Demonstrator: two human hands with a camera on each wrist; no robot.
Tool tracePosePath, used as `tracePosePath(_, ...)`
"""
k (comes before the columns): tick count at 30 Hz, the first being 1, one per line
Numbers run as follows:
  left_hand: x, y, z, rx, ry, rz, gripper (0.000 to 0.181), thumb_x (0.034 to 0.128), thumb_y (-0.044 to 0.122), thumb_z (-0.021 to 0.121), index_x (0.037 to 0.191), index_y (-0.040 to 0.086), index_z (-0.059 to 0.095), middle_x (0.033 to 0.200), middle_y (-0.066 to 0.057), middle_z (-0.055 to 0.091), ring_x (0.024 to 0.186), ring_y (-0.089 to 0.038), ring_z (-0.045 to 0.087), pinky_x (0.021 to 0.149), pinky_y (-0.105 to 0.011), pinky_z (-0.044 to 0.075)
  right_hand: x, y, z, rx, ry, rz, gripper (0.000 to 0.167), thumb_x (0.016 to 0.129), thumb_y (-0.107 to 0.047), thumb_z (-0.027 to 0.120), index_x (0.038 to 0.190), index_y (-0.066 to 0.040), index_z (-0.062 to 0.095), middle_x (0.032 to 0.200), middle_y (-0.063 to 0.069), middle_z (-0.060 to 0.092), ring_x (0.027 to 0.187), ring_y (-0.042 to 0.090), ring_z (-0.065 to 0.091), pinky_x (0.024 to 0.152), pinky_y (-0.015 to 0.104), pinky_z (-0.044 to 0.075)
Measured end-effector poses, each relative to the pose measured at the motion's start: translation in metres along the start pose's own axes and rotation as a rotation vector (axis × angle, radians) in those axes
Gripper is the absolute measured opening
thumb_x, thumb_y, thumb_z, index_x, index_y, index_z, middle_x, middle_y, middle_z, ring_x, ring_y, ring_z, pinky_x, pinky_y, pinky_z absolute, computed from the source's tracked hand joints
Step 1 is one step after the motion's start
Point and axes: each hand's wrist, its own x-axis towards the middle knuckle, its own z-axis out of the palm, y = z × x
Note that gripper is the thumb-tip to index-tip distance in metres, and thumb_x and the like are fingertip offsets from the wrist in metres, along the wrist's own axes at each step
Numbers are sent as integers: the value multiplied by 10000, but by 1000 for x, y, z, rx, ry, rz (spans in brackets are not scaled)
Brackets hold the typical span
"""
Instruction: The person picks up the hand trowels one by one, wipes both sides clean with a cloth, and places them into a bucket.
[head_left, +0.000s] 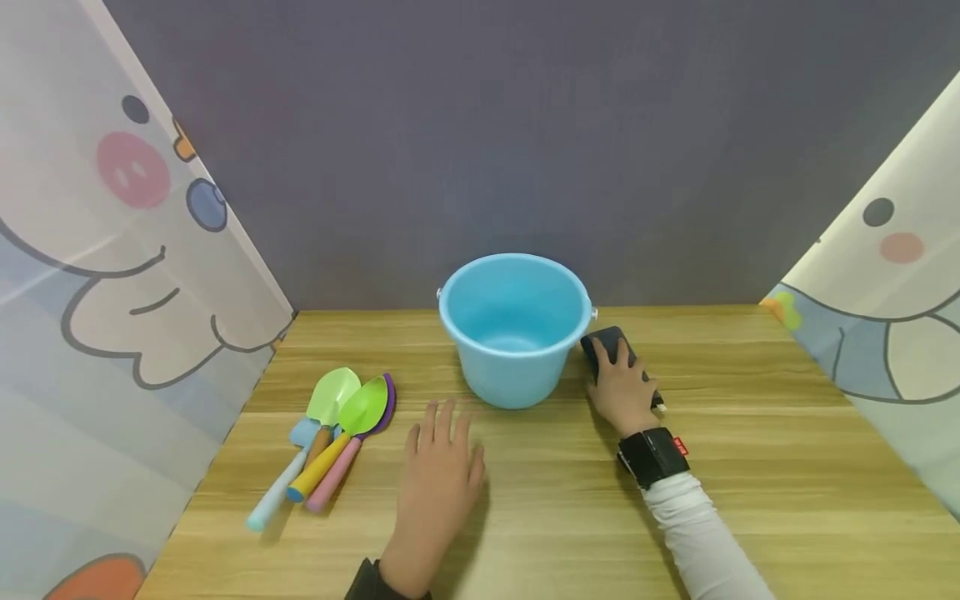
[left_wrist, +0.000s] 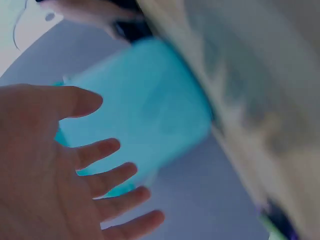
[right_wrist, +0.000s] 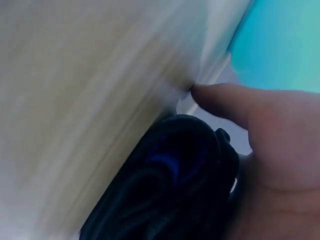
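Observation:
In the head view, a light blue bucket (head_left: 513, 371) stands upright at the back middle of the wooden table. My right hand (head_left: 624, 396) lies over a black folded fabric item (head_left: 606, 335) just right of the bucket, fingers spread across its top. In the right wrist view, the thumb (right_wrist: 220, 102) is straight and apart from this dark item (right_wrist: 165, 175); the other fingers are hidden there. Nearer the front, my left hand (head_left: 438, 483) is held palm down, holding nothing. Its fingers are spread and relaxed, pointing toward the bucket (left_wrist: 145, 105) in the left wrist view.
Several toy shovels lie in a pile at the left, among them a green spoon-shaped one (head_left: 364, 406) with a yellow handle and a pale green scoop (head_left: 333, 396). A dark grey wall (head_left: 510, 142) rises behind the table; cartoon-printed panels (head_left: 82, 333) flank both sides.

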Motion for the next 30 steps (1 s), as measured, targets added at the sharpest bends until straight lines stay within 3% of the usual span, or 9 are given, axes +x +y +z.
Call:
tracePosePath(3,6,-28,-11,-1,56,-28,461,950,306,685,1325,53,593,1335,-170,620,1271,-368,578,968,-530,524,0,1,-2,-1,-2,-6,735,977,-184,645,1596,-86,261,1592,380,191,1285,714,366,894,826,399)
tracePosePath(8,5,-84,-24,123,156,-40,346,888,228,764,1094,-33,670,1034,-209,705,928,-383,672,692,-487,550,2,4,-8,16,-13,-10,764,965,-159,673,1595,-92,245,1575,390,224,1256,716,402,875,819,423)
tracePosePath(11,0,-114,-24,154,104,-35,313,851,213,802,941,-48,656,868,-204,678,783,-388,649,616,-492,513,5,7,-13,43,-19,-9,799,955,-161,690,1595,-81,219,1566,398,235,1252,716,404,872,822,422)
tracePosePath(14,-4,-133,-19,172,53,-19,355,821,236,840,802,-24,598,739,-161,613,657,-346,600,557,-467,483,7,9,-17,67,-37,4,842,954,-169,694,1602,-51,170,1572,396,229,1273,706,391,886,809,429)
tracePosePath(18,-7,-144,-8,207,119,13,452,751,265,898,699,5,533,671,-135,543,557,-295,526,481,-416,441,9,12,-20,61,-52,6,861,960,-179,683,1593,27,136,1575,379,244,1289,674,402,897,767,458)
tracePosePath(22,-9,-147,2,224,173,19,469,702,244,924,654,13,519,671,-139,513,567,-295,518,475,-418,435,8,16,-23,64,-57,-22,830,951,-158,682,1554,112,179,1552,377,289,1301,627,429,958,700,468)
tracePosePath(25,-8,-148,8,223,144,5,441,715,236,916,667,4,544,689,-144,514,600,-303,527,499,-435,451,5,17,-25,79,-62,-34,815,942,-163,694,1530,142,218,1523,392,315,1307,618,427,1013,678,441)
tracePosePath(30,-4,-149,9,199,17,-24,407,811,257,852,726,-12,559,717,-141,518,645,-297,527,518,-433,453,3,18,-24,44,-25,-27,820,917,-234,742,1501,136,302,1473,402,371,1301,640,380,1053,717,358)
